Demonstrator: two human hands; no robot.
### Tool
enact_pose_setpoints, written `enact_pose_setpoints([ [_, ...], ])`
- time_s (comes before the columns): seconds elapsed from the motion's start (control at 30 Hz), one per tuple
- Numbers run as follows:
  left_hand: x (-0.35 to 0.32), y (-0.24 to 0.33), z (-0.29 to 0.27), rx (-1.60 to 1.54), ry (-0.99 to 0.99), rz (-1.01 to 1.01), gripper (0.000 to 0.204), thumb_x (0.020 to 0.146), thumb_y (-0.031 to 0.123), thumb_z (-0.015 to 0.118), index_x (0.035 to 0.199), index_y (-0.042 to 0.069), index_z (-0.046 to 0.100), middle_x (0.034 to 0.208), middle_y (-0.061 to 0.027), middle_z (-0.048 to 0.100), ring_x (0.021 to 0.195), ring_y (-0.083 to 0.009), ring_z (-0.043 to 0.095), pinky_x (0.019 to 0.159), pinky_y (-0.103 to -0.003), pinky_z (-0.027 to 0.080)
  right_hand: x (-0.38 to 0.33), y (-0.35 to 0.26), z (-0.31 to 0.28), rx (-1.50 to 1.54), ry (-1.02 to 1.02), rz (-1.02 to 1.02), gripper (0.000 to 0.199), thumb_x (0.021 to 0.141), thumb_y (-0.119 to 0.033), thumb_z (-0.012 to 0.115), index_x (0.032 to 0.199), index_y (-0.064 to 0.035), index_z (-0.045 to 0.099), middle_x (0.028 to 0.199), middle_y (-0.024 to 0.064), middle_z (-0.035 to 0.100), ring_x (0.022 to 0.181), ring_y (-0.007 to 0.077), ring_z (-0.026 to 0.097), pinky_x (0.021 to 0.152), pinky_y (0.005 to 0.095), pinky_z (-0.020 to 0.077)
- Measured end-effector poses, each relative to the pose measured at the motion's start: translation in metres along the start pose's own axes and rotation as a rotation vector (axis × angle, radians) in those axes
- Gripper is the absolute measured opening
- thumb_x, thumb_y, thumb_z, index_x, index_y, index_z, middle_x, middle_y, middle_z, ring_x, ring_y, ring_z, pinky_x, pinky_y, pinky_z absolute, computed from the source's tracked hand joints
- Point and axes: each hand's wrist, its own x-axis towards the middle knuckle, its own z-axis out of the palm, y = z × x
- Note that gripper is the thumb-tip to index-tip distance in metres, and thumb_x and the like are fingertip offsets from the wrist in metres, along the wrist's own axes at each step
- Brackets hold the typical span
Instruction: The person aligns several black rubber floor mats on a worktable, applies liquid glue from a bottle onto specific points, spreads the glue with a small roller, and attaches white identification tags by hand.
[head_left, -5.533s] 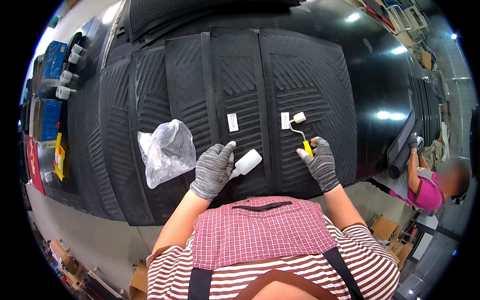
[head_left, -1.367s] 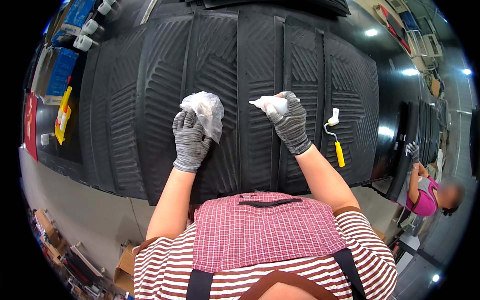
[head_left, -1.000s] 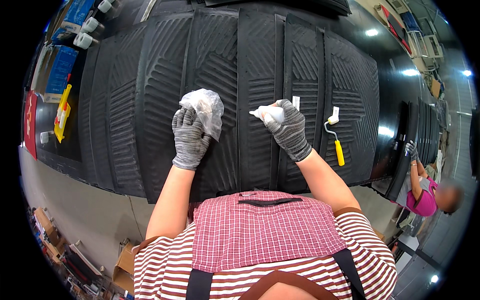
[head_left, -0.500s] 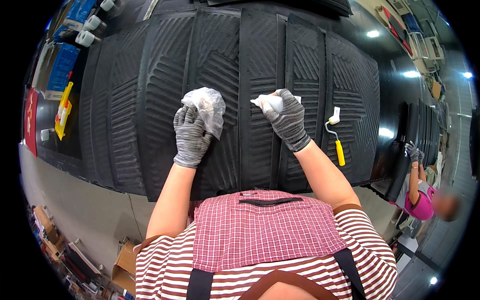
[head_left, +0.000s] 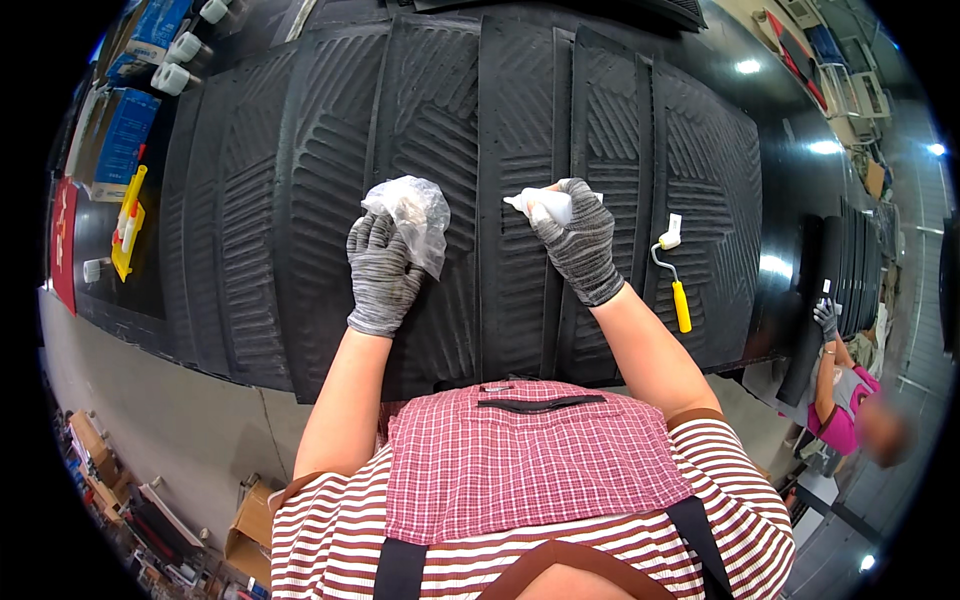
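- Fingers and thumb of the right hand (head_left: 580, 245) curl tight around a white bottle (head_left: 556, 206); its thin tip points to nine o'clock, over the black mats (head_left: 430, 335). I can't tell if the tip touches them.
- Over at nine o'clock, the left hand (head_left: 383, 275) touches a crumpled clear bag (head_left: 420, 215), which is at one o'clock from that hand. I can't tell if it is pinching.
- With the mats laid out and the bottle in hand, the work looks started. I can't make out any mark from the tip, so how much is left is hard to say.
- What is inside the bag is hard to see. The right hand hides part of a white tag (head_left: 598, 198).
- At four o'clock from the right hand, a roller (head_left: 681, 305) lies with no hand on it.
- Far off, past three o'clock, another person's hand (head_left: 826, 320) is too small to see well.
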Motion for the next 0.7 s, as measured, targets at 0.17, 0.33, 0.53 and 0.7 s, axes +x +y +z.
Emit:
enact_pose_setpoints([
  [0.17, -0.002, 0.000, 0.001, 0.011, 0.002, -0.008, 0.054, 0.075, 0.030, 0.067, 0.122, 0.003, 0.059, 0.127, -0.0218, 0.054, 0.123, -0.0410, 0.045, 0.108, -0.052, 0.029, 0.000, 0.000, -0.001, 0.015, -0.008, 0.029, 0.021, 0.081, -0.017, 0.071, 0.092, -0.0028, 0.060, 0.082, 0.0128, 0.065, 0.072, 0.0252, 0.065, 0.065, 0.0346, 0.0540],
  [0.33, -0.002, -0.001, 0.002, 0.018, -0.001, -0.001, 0.055, 0.075, 0.030, 0.067, 0.121, 0.002, 0.059, 0.127, -0.0219, 0.054, 0.123, -0.0407, 0.045, 0.108, -0.052, 0.028, 0.000, 0.000, -0.003, -0.001, 0.012, 0.013, 0.021, 0.080, -0.016, 0.071, 0.092, -0.0027, 0.060, 0.081, 0.0128, 0.065, 0.071, 0.0250, 0.065, 0.064, 0.0344, 0.0539],
  [0.53, -0.003, -0.002, 0.002, 0.021, -0.008, 0.002, 0.055, 0.074, 0.030, 0.068, 0.121, 0.002, 0.059, 0.126, -0.0216, 0.055, 0.123, -0.0407, 0.045, 0.108, -0.052, 0.028, 0.000, 0.001, -0.001, 0.037, 0.009, 0.039, 0.021, 0.080, -0.016, 0.072, 0.091, -0.0027, 0.060, 0.080, 0.0130, 0.065, 0.070, 0.0252, 0.065, 0.064, 0.0344, 0.0539],
  [0.7, 0.001, 0.003, -0.003, 0.000, -0.013, -0.016, 0.057, 0.070, 0.028, 0.070, 0.117, -0.002, 0.060, 0.127, -0.0247, 0.054, 0.124, -0.0416, 0.044, 0.109, -0.053, 0.028, 0.001, 0.009, -0.005, -0.021, 0.013, 0.035, 0.022, 0.080, -0.018, 0.072, 0.092, -0.0033, 0.060, 0.079, 0.0130, 0.065, 0.070, 0.0271, 0.066, 0.064, 0.0360, 0.0541],
])
